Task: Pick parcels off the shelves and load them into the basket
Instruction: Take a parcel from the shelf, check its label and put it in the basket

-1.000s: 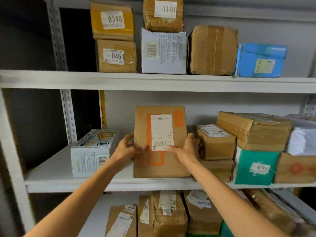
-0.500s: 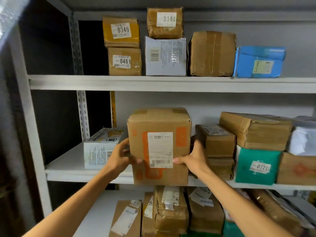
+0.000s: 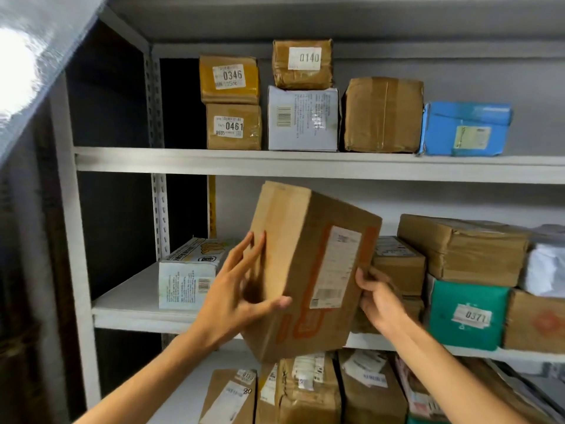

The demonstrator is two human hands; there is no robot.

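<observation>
box (image 3: pixel 301 255) tilted in front of shelf (image 3: pixel 137 306) | left hand (image 3: pixel 241 289) flat against its left side | right hand (image 3: pixel 379 298) gripping its right edge

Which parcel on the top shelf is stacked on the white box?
The brown parcel labelled 0140; it alone rests on the white box, whereas parcel 0346 rests on brown parcel 0461.

Parcel storeroom, grey metal shelves (image 3: pixel 305 163) stacked with taped cardboard parcels (image 3: pixel 383 114) bearing numbered labels (image 3: pixel 233 75)
</observation>
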